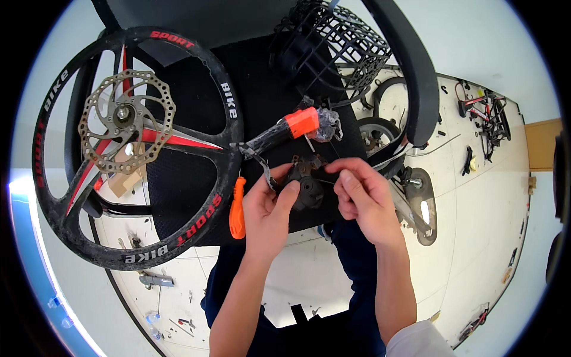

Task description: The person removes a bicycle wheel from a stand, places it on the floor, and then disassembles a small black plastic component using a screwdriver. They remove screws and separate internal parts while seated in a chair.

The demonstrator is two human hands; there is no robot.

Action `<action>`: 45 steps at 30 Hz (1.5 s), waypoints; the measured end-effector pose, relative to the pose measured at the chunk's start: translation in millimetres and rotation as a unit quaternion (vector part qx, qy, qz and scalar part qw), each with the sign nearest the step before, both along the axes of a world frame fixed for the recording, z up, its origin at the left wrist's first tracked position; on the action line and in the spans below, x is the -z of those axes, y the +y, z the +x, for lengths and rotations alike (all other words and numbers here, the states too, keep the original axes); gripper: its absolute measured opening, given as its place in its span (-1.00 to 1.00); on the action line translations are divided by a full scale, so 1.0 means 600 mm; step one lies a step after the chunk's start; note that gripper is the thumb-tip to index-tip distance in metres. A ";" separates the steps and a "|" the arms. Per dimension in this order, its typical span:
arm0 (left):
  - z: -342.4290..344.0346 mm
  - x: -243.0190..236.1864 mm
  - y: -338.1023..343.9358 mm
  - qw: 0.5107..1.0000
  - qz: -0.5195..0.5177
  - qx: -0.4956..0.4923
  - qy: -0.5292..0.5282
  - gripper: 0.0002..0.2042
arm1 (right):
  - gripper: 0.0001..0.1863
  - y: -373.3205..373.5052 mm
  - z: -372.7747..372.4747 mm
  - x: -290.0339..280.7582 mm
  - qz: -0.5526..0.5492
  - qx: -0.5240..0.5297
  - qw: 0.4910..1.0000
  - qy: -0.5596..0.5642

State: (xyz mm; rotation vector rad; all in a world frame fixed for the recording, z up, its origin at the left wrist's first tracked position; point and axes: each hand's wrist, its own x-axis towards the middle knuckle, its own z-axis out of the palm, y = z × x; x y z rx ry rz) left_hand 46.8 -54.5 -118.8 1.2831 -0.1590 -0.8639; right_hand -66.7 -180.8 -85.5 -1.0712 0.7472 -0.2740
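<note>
Over the front part of a black chair seat [196,113], my left hand [266,211] grips a dark bicycle disc brake caliper [309,190] between thumb and fingers. My right hand [364,199] is closed in a pinch at the caliper's right side. Whatever its fingertips hold is too small and dark to make out. Just left of my left hand lies an orange-handled tool [237,211]. Beyond the caliper, a black tube-like part with a bright orange section [302,123] and crumpled clear wrapping lies on the seat.
A black three-spoke bicycle wheel [228,160] with a metal brake disc [98,143] fills the left. A black basket [339,50] stands at the back, near a curved black armrest [416,89]. Bicycle parts [485,116] lie on the pale tiled floor [470,232] at right.
</note>
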 end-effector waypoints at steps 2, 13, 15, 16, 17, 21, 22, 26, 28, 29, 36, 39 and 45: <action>0.012 -0.005 -0.002 0.999 0.017 0.009 -0.030 -0.71 | -0.80 -0.007 0.005 0.004 0.070 0.020 0.996 -0.043; -0.008 0.004 -0.003 0.998 0.031 0.052 -0.008 -0.66 | -0.79 -0.049 -0.018 0.053 0.321 0.231 0.900 -0.184; -0.019 -0.003 -0.003 0.996 0.027 0.080 -0.014 -0.62 | -0.83 -0.053 -0.023 0.056 0.326 0.236 0.894 -0.195; -0.025 -0.003 -0.004 0.995 0.018 0.097 -0.034 -0.60 | -0.83 -0.054 -0.025 0.058 0.337 0.235 0.889 -0.202; -0.030 -0.001 -0.003 0.992 0.009 0.114 -0.053 -0.59 | -0.84 -0.053 -0.024 0.059 0.348 0.235 0.883 -0.208; -0.041 0.011 -0.009 0.991 0.010 0.124 -0.055 -0.56 | -0.82 -0.053 -0.021 0.069 0.387 0.264 0.855 -0.222; -0.042 0.011 -0.013 0.992 0.013 0.116 -0.048 -0.56 | -0.81 -0.052 -0.018 0.068 0.373 0.276 0.860 -0.211; -0.043 0.014 -0.020 0.993 0.015 0.089 -0.076 -0.58 | -0.75 -0.028 0.017 0.042 0.260 0.318 0.906 -0.104; -0.045 0.017 -0.022 0.994 -0.004 0.055 -0.090 -0.59 | -0.70 -0.018 0.020 0.043 0.139 0.272 0.952 -0.028; -0.043 0.013 -0.021 0.996 -0.004 0.045 -0.080 -0.60 | -0.66 -0.018 0.015 0.051 0.058 0.216 0.975 0.003; -0.016 0.000 0.009 0.999 -0.020 0.021 0.024 -0.62 | -0.59 -0.019 -0.004 0.039 0.240 0.183 0.951 -0.065; -0.016 -0.007 0.017 0.999 -0.032 0.038 -0.014 -0.61 | -0.66 -0.029 -0.014 0.050 0.357 0.199 0.904 -0.124; -0.019 -0.009 0.025 0.997 -0.038 0.039 -0.047 -0.64 | -0.70 -0.026 -0.012 0.074 0.466 0.151 0.853 -0.179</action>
